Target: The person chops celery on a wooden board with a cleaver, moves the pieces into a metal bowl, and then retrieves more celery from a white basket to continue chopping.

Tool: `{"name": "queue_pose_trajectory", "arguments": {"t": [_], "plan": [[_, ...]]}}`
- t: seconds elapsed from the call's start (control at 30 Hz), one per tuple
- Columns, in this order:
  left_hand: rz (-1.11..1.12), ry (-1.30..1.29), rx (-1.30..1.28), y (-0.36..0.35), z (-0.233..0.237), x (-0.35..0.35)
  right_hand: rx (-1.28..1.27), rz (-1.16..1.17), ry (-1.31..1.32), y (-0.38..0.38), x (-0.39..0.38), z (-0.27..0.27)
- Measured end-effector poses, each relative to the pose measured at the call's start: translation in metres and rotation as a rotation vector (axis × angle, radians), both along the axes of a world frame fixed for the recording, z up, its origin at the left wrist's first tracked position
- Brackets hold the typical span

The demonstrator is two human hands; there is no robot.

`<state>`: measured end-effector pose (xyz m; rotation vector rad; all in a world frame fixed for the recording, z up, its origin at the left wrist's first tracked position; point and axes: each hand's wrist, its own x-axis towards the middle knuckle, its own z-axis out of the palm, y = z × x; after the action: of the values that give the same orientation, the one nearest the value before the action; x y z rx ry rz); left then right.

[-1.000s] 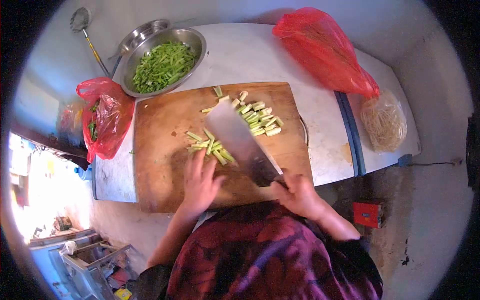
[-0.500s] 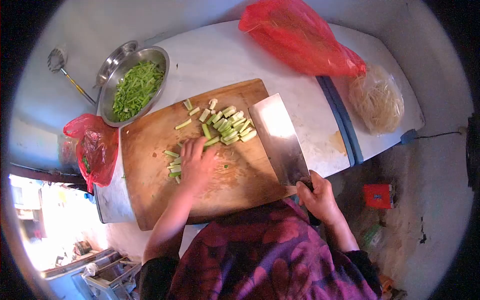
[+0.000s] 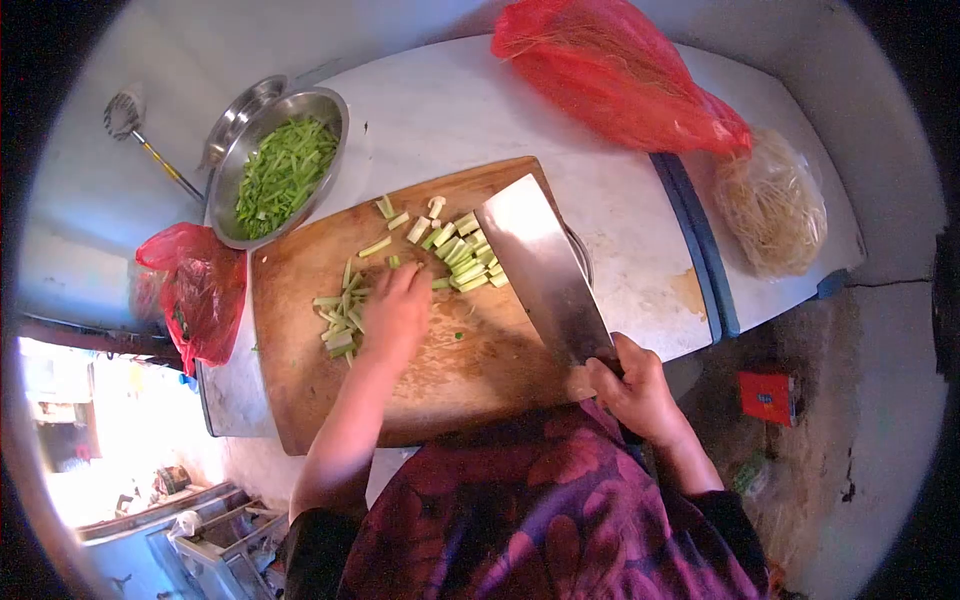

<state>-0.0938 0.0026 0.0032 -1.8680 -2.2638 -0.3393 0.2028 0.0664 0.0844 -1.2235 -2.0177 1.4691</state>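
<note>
A wooden cutting board (image 3: 470, 380) bears pieces of cut green stalk in two groups. My right hand (image 3: 637, 390) is wrapped round the handle of a broad cleaver (image 3: 545, 262), its blade lying flat-side up over the board's right part, beside the thicker stalk pieces (image 3: 463, 255). On the board's left half, my left hand (image 3: 396, 312) lies palm down with its fingers a little apart, between the thicker pieces and the thinner stalk pieces (image 3: 345, 315). Anything under its palm is hidden.
At the back left, a metal bowl (image 3: 340, 150) holds chopped greens (image 3: 285, 175). A red bag (image 3: 200, 290) sits left of the board. Farther back right are a large red bag (image 3: 620, 75) and a clear bag of noodle-like strands (image 3: 772, 205). A skimmer (image 3: 150, 145) hangs on the left wall.
More thin stalk pieces show left of my left hand, spread wider than before. The cleaver has shifted slightly left, nearer the thicker pieces and over part of them. The whole view has shifted slightly.
</note>
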Motion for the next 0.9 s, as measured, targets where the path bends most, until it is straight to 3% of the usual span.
{"name": "queue_pose_trajectory", "arguments": {"t": [0.13, 0.37, 0.57, 0.9], "plan": [[0.044, -0.160, -0.207, 0.004, 0.006, 0.010, 0.128, 0.053, -0.022, 0.001, -0.001, -0.006], [-0.165, -0.107, 0.195, -0.060, -0.005, 0.029, 0.204, 0.308, -0.212, -0.001, -0.004, 0.006], [-0.164, -0.146, 0.201, -0.060, -0.002, 0.029, 0.342, 0.555, -0.264, -0.003, -0.016, 0.014], [-0.174, -0.153, 0.255, -0.060, -0.007, 0.026, 0.410, 0.628, -0.382, -0.002, -0.030, 0.018]]}}
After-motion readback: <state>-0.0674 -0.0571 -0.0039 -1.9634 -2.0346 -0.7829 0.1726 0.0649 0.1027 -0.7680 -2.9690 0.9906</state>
